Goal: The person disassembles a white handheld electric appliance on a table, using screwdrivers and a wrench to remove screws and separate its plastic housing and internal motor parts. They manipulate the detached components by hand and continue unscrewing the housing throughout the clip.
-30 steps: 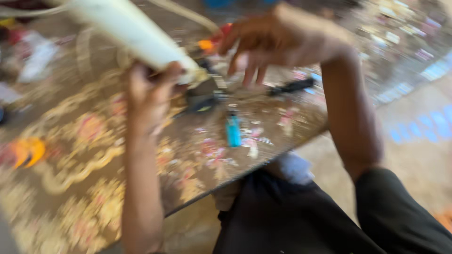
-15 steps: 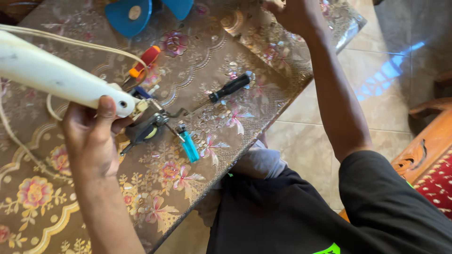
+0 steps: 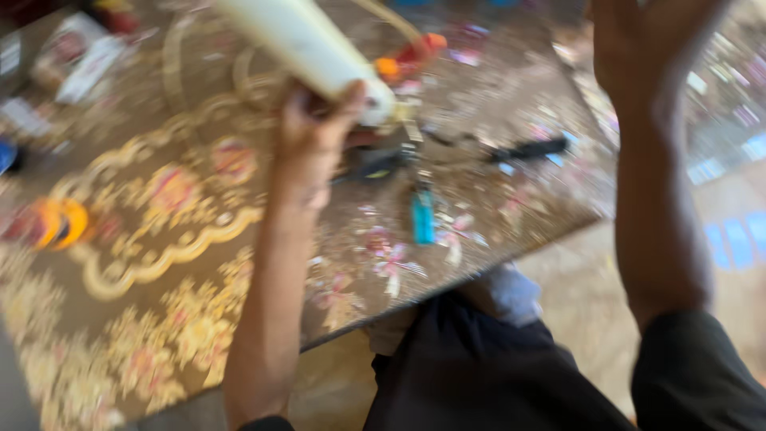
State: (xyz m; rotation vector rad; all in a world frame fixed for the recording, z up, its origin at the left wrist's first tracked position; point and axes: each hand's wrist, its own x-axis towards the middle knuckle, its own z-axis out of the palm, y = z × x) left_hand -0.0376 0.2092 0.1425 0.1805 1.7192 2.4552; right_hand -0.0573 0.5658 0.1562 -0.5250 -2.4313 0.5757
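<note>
The picture is blurred by motion. My left hand [image 3: 315, 132] grips the lower end of a long white tube-shaped object [image 3: 307, 48] that slants up to the left over the table. My right hand [image 3: 638, 44] is raised at the top right, partly cut off by the frame; whether it holds anything cannot be made out. Below the tube's end lie a dark tool [image 3: 375, 164], a small blue lighter-like object [image 3: 421, 215] and a black-handled screwdriver [image 3: 531, 148]. An orange-handled tool [image 3: 411, 56] lies just beyond the tube.
The table wears a brown cloth with a gold floral pattern [image 3: 159, 263]. An orange-yellow object [image 3: 56, 223] sits at the left, pale packets [image 3: 80, 60] at the far left. My dark trousers [image 3: 495, 375] and a tiled floor [image 3: 734, 239] show beside the table's edge.
The view has swung and blurred. My right hand has come back from its far reach and risen nearer the camera. My left hand still grips the white tube.
</note>
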